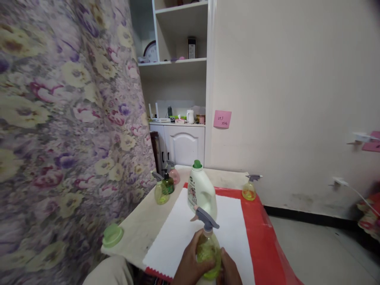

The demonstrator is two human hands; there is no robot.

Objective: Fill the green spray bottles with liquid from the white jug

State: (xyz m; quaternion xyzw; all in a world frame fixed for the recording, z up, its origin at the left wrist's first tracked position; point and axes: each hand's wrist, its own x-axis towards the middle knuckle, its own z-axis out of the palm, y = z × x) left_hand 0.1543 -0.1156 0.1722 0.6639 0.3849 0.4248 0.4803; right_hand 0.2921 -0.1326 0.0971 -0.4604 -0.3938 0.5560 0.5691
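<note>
Down at the bottom of the head view, both hands wrapped the round body of a yellow-green spray bottle [208, 249] that stood upright on a white sheet [181, 233]. The left hand [190, 263] curled around its left side, fingers closed against the plastic; the right hand [228, 271] pressed against its right side, partly cut off by the lower edge of the picture. The bottle's grey trigger head [204, 219] pointed left and away from the person.

Just behind it stood a white detergent jug [201, 190] with a green cap, also on the sheet. The sheet lay over a red cover [258, 221] that draped the right part of a pale table [142, 225]. Near the table's left corner sat a loose green cap [113, 235]. Farther back on the left, three small spray bottles clustered close together: a yellow-green one [161, 192], a dark green one [168, 183] and a pink one [173, 174]. Another small yellow spray bottle [250, 190] stood alone at the far right edge of the red cover.

A floral curtain [65, 118] filled the left side. A pink note [222, 119] was stuck to the wall beside a white cabinet [184, 144].
</note>
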